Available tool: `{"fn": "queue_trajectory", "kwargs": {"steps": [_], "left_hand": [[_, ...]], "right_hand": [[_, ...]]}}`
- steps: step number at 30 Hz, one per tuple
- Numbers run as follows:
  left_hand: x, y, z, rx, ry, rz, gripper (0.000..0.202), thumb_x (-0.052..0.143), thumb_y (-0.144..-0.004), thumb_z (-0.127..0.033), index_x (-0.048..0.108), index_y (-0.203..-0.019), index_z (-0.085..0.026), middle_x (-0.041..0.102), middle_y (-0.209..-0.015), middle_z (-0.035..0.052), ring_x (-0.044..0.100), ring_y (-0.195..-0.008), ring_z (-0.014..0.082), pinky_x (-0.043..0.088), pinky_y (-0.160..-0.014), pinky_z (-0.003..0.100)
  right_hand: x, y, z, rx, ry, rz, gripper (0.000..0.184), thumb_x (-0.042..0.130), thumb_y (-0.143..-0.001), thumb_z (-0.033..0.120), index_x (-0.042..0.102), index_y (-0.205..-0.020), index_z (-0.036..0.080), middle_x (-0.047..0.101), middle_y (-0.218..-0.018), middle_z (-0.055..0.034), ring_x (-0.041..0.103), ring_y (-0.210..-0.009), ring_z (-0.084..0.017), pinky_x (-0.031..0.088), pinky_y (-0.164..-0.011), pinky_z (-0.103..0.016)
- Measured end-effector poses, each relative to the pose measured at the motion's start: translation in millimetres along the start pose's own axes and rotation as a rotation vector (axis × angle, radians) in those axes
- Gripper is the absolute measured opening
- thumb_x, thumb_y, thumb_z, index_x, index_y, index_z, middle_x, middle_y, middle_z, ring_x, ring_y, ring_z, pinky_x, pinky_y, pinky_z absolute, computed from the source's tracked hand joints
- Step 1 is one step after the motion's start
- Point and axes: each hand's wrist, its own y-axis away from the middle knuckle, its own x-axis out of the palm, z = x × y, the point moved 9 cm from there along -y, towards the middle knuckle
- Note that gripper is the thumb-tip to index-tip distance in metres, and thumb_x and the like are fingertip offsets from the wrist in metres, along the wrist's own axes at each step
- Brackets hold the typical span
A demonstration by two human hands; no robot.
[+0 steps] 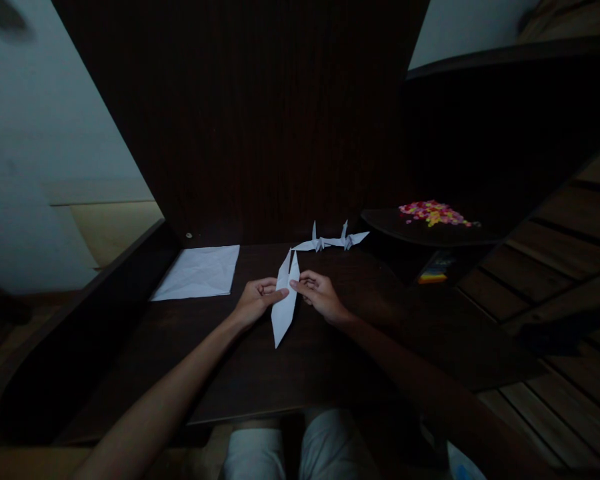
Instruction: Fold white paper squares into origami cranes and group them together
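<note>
Between my hands is a long folded white paper (283, 312), diamond-shaped, its far end split into two narrow points and its near end a single point. My left hand (258, 298) grips its left edge, thumb on top and fingers beneath. On the opposite edge my right hand (321, 295) pinches it with the thumb lying near the middle. Just beyond the paper, two white folded paper cranes (320, 244) (349, 240) stand side by side near the back panel. Parts of my fingers are hidden under the paper.
A stack of white paper sheets (200, 272) lies at the left of the dark desk (260, 380). Small pink and yellow pieces (435, 213) are heaped on a curved shelf (380, 221) at the right. A raised side board (80, 320) borders the desk's left.
</note>
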Motion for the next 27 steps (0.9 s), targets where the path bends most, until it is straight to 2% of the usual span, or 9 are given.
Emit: {"fn": "queue_trajectory", "kwargs": {"steps": [7, 11, 14, 17, 19, 22, 25, 27], "left_hand": [[18.7, 6, 8, -0.116, -0.086, 0.206, 0.037, 0.082, -0.058, -0.025, 0.069, -0.090, -0.011, 0.073, -0.077, 0.0051, 0.066, -0.065, 0.0144, 0.049, -0.065, 0.024], [25.0, 11, 15, -0.205, -0.156, 0.318, 0.032, 0.081, -0.058, -0.023, 0.070, -0.085, -0.011, 0.073, -0.076, 0.0049, 0.065, -0.064, 0.0144, 0.049, -0.062, 0.024], [26.5, 14, 17, -0.229, -0.177, 0.360, 0.029, 0.081, -0.058, -0.022, 0.070, -0.082, -0.011, 0.072, -0.075, 0.0041, 0.064, -0.062, 0.0136, 0.048, -0.061, 0.023], [28.0, 15, 19, -0.239, -0.195, 0.390, 0.027, 0.081, -0.057, -0.022, 0.070, -0.079, -0.011, 0.072, -0.073, 0.0037, 0.063, -0.061, 0.0132, 0.047, -0.060, 0.023], [27.3, 14, 18, -0.228, -0.196, 0.373, 0.029, 0.081, -0.058, -0.023, 0.070, -0.082, -0.011, 0.072, -0.074, 0.0039, 0.063, -0.062, 0.0133, 0.046, -0.060, 0.023], [20.5, 7, 12, -0.160, -0.149, 0.264, 0.033, 0.080, -0.061, -0.026, 0.069, -0.088, -0.011, 0.072, -0.077, 0.0047, 0.063, -0.065, 0.0130, 0.046, -0.062, 0.023], [10.6, 2, 5, -0.093, -0.071, 0.140, 0.037, 0.079, -0.062, -0.030, 0.068, -0.093, -0.011, 0.072, -0.080, 0.0057, 0.064, -0.067, 0.0141, 0.047, -0.063, 0.024], [2.7, -1, 3, -0.063, -0.033, 0.056, 0.039, 0.080, -0.061, -0.032, 0.068, -0.092, -0.011, 0.072, -0.078, 0.0057, 0.064, -0.066, 0.0151, 0.048, -0.063, 0.025]], "right_hand": [[0, 2, 9, 0.012, 0.030, 0.022, 0.031, 0.071, -0.066, 0.045, 0.059, -0.065, 0.016, 0.049, -0.054, 0.0051, 0.039, -0.043, -0.005, 0.025, -0.039, -0.020], [-2, 1, 13, -0.018, 0.096, 0.026, 0.037, 0.065, -0.072, 0.049, 0.058, -0.057, 0.016, 0.044, -0.045, 0.0054, 0.036, -0.041, -0.006, 0.023, -0.039, -0.021], [2, 2, 15, -0.048, 0.117, 0.062, 0.038, 0.062, -0.075, 0.049, 0.058, -0.055, 0.016, 0.043, -0.044, 0.0052, 0.036, -0.040, -0.006, 0.024, -0.040, -0.021], [3, 2, 13, -0.059, 0.081, 0.056, 0.034, 0.065, -0.073, 0.048, 0.059, -0.062, 0.016, 0.048, -0.048, 0.0051, 0.038, -0.040, -0.006, 0.026, -0.038, -0.020], [2, 1, 10, -0.054, 0.060, 0.037, 0.032, 0.065, -0.073, 0.048, 0.058, -0.067, 0.017, 0.050, -0.051, 0.0051, 0.039, -0.039, -0.005, 0.027, -0.037, -0.020], [0, 0, 5, -0.043, 0.050, 0.033, 0.029, 0.063, -0.076, 0.046, 0.055, -0.080, 0.019, 0.051, -0.054, 0.0068, 0.042, -0.038, -0.005, 0.028, -0.034, -0.018], [6, 2, 0, -0.018, 0.048, 0.121, 0.034, 0.068, -0.072, 0.039, 0.050, -0.094, 0.021, 0.052, -0.057, 0.0091, 0.046, -0.039, -0.006, 0.033, -0.035, -0.017], [13, 3, -2, -0.013, 0.045, 0.188, 0.039, 0.071, -0.069, 0.036, 0.048, -0.097, 0.021, 0.053, -0.060, 0.0090, 0.050, -0.042, -0.007, 0.038, -0.037, -0.018]]}}
